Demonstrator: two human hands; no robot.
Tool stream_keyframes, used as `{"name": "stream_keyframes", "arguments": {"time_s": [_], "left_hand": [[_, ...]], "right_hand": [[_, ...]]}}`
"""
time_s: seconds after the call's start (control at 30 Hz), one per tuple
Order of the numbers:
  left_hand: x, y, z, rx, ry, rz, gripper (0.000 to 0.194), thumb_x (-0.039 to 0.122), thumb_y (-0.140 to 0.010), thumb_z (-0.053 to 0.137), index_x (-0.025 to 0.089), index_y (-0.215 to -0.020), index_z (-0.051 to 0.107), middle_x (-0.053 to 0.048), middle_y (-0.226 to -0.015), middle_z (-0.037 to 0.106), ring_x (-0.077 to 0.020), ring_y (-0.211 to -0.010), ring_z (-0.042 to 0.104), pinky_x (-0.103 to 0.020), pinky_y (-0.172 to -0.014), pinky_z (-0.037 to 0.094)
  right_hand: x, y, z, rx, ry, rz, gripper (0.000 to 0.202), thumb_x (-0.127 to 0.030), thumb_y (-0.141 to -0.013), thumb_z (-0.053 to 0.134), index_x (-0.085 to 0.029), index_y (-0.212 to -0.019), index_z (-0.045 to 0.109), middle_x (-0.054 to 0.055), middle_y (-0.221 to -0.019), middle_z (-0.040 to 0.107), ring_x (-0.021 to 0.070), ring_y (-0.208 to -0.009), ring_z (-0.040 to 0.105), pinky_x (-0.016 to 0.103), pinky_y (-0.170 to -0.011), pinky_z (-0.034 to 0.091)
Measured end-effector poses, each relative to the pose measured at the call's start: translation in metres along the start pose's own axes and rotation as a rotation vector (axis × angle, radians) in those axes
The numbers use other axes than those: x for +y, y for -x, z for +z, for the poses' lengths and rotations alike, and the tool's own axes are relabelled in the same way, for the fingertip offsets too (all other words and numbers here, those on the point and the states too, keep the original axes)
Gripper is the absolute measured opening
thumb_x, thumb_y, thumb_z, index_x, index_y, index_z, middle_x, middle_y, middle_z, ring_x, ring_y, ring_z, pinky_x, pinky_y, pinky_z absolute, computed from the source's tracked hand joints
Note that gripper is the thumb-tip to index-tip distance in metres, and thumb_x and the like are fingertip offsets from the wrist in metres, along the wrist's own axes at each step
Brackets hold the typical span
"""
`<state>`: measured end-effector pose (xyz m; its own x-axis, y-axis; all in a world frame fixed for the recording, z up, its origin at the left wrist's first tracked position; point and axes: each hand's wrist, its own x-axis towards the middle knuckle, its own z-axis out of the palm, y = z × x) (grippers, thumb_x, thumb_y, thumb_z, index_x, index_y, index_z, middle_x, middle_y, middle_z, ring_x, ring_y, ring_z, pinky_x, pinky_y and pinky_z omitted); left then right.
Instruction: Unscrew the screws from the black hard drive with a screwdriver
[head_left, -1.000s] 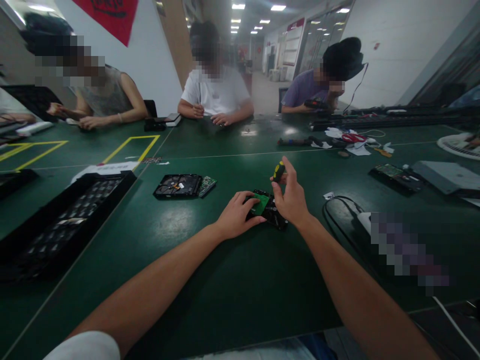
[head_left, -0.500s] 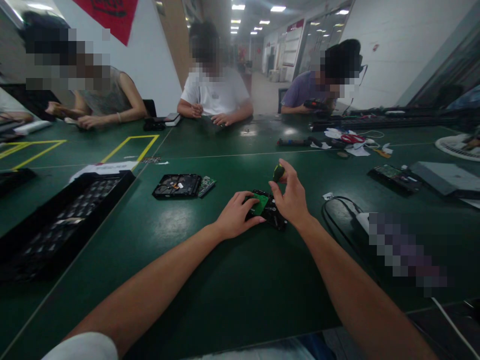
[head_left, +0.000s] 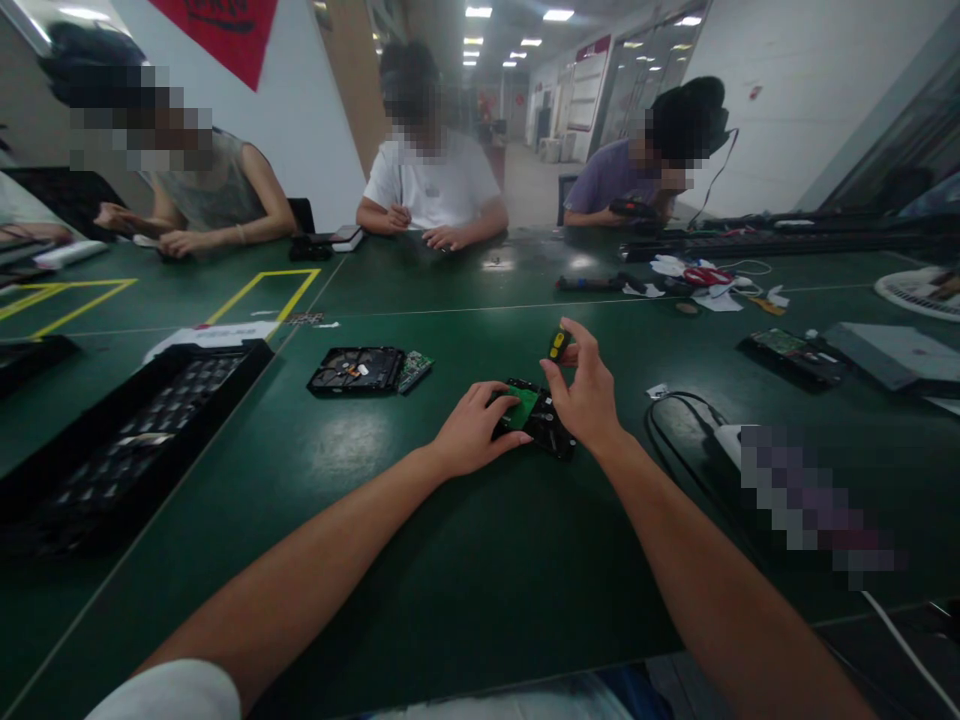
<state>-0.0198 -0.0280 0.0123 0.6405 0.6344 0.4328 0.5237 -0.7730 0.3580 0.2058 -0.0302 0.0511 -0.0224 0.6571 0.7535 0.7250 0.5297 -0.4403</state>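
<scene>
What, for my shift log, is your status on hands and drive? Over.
Left hand holding black drive at its left end. Right hand gripping yellow-and-black tool above it, tip unclear. Grey box well apart, right.

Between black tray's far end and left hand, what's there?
Head view: from tray to left hand, a hard drive, then a circuit board.

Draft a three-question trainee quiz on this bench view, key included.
1. What two colours show on the tool held in the right hand?
2. True or false: the left hand is apart from the black unit with the green area.
3. Fill in: in the picture, the small circuit board lies to the ____ of the other black unit.

Key: 1. yellow and black; 2. false, it touches that unit; 3. right.
</scene>
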Motion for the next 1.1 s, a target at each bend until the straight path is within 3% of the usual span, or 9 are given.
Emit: {"name": "stream_keyframes", "arguments": {"time_s": [0.33, 0.63, 0.93, 1.1], "left_hand": [[-0.0008, 0.0002, 0.0004, 0.005, 0.011, 0.008, 0.062, 0.063, -0.093, 0.063, 0.02, -0.137, 0.058, -0.018, -0.14, 0.054, -0.0357, -0.133, 0.051, -0.058, -0.11, 0.05], [-0.0003, -0.0007, 0.0006, 0.003, 0.001, 0.0, 0.064, 0.065, -0.092, 0.063, 0.019, -0.136, 0.06, -0.018, -0.139, 0.055, -0.0361, -0.133, 0.051, -0.058, -0.111, 0.049], [0.0013, -0.0003, -0.0004, 0.001, -0.016, 0.009, 0.064, 0.065, -0.094, 0.06, 0.016, -0.136, 0.059, -0.019, -0.138, 0.055, -0.0352, -0.132, 0.051, -0.056, -0.111, 0.05], [0.0011, -0.0004, -0.0006, -0.002, -0.015, 0.004, 0.064, 0.065, -0.094, 0.061, 0.017, -0.137, 0.059, -0.018, -0.138, 0.055, -0.0351, -0.132, 0.051, -0.056, -0.111, 0.05]], "right_hand": [[-0.0017, 0.0003, 0.0016, -0.025, -0.022, 0.02, 0.064, -0.03, -0.101, 0.053, -0.03, -0.16, 0.027, 0.013, -0.148, 0.057, 0.0285, -0.106, 0.07, 0.053, -0.097, 0.059], [-0.0016, 0.0016, 0.0006, 0.055, -0.013, 0.051, 0.065, -0.035, -0.096, 0.066, -0.027, -0.151, 0.034, 0.008, -0.111, 0.066, 0.0266, -0.089, 0.069, 0.05, -0.083, 0.062], [-0.002, 0.0017, 0.0017, -0.051, -0.036, 0.032, 0.069, -0.029, -0.101, 0.054, -0.032, -0.162, 0.022, 0.013, -0.146, 0.057, 0.0279, -0.104, 0.071, 0.051, -0.092, 0.061], [-0.0022, -0.0005, -0.0009, -0.017, -0.008, 0.009, 0.065, -0.037, -0.099, 0.062, -0.033, -0.157, 0.033, 0.011, -0.143, 0.058, 0.0268, -0.1, 0.069, 0.051, -0.092, 0.061]]}}
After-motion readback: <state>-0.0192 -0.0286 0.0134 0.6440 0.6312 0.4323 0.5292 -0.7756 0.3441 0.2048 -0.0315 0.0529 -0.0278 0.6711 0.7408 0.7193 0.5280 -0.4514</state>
